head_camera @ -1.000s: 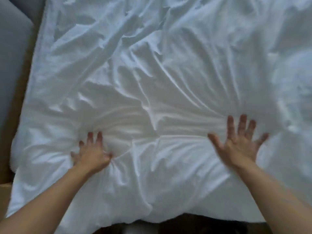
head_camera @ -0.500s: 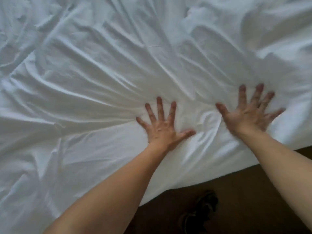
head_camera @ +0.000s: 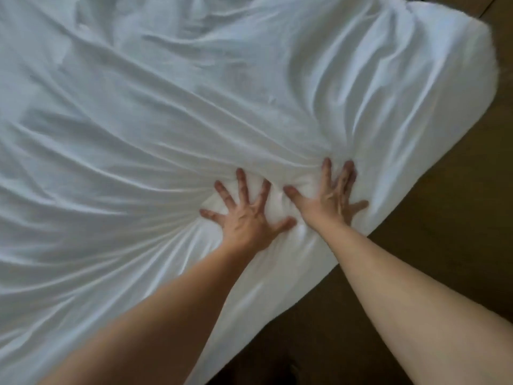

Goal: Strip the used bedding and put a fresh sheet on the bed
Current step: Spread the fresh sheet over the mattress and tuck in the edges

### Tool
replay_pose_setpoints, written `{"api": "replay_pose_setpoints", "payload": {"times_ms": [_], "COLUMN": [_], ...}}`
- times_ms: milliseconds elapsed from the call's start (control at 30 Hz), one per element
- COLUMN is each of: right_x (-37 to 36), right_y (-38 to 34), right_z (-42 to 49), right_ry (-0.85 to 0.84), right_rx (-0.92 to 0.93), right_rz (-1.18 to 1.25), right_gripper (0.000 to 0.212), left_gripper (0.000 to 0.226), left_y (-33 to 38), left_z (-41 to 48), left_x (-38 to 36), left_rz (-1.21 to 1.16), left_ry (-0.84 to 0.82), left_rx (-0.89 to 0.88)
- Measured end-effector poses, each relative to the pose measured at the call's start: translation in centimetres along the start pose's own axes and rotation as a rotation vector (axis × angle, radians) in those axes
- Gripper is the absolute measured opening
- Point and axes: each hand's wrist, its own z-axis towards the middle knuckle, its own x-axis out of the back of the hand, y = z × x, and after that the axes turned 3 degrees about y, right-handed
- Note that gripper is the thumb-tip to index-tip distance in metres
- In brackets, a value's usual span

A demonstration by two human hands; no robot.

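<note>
One white sheet (head_camera: 166, 120) covers the bed (head_camera: 469, 59) and fills most of the view from above. The cloth looks thin, soft and slightly glossy, with a pale blue cast in the shaded parts. It is heavily creased: long narrow folds fan outward across the fabric from the spot where the hands press, and broader, softer ridges run toward the rounded bed corner at the upper right. The sheet hangs over the near edge of the bed, which runs on a slant from lower centre to upper right.

Two bare hands lie flat on the sheet, close to that near edge. The left hand (head_camera: 247, 215) is released, palm down, with all five fingers straight and spread wide, grasping nothing. The right hand (head_camera: 330, 198) lies just beside it, also released and palm down, fingers straight and pointing away from the person; its outer fingers are somewhat blurred. The left thumb tip and the right thumb come near each other, with a small puffed bulge of cloth between the two hands. Two bare forearms reach in from the bottom of the view.

Dark brown floor (head_camera: 444, 218), smooth and matte, shows beyond the bed edge at lower right.
</note>
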Motion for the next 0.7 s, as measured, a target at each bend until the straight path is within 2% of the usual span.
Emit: {"api": "replay_pose_setpoints", "payload": {"times_ms": [67,167,233,300,367,433,533,567,633,667,700], "right_x": [2.2,6.1,7.5,7.9,9.3,11.5,15.5,17.1,20.4,22.2,23.5], "right_y": [1.7,4.5,4.6,3.6,3.6,5.2,9.6,10.9,13.3,14.3,15.3], "right_z": [2.8,8.0,10.7,12.4,13.9,15.7,19.2,21.4,27.3,30.2,32.9], "right_ry": [0.013,-0.058,-0.046,0.168,0.459,0.657,0.820,0.850,0.800,0.639,0.400], "right_rx": [-0.105,-0.245,-0.316,-0.375,-0.403,-0.317,-0.061,-0.064,-0.300,-0.514,-0.688], "right_rz": [0.085,0.230,0.258,0.192,0.143,0.159,0.293,0.394,0.609,0.760,0.962], "right_gripper": [0.122,0.130,0.128,0.115,0.081,0.061,0.062,0.064,0.069,0.070,0.071], "left_gripper": [0.106,0.096,0.093,0.094,0.093,0.092,0.097,0.100,0.105,0.104,0.096], "left_y": [3.2,7.7,10.9,14.8,18.3,21.1,24.3,25.3,26.8,27.1,27.3], "left_z": [2.4,6.6,9.7,13.1,16.3,19.2,22.2,23.0,24.5,25.1,25.8], "left_x": [0.1,0.8,1.7,2.8,4.1,4.9,5.7,6.1,7.3,7.9,8.6], "left_rz": [0.002,0.030,0.037,0.029,0.025,0.048,0.119,0.134,0.126,0.096,0.035], "left_ry": [0.023,0.060,0.081,0.093,0.093,0.089,0.092,0.109,0.169,0.214,0.246], "left_rx": [-0.046,-0.123,-0.156,-0.185,-0.221,-0.274,-0.311,-0.327,-0.394,-0.446,-0.498]}}
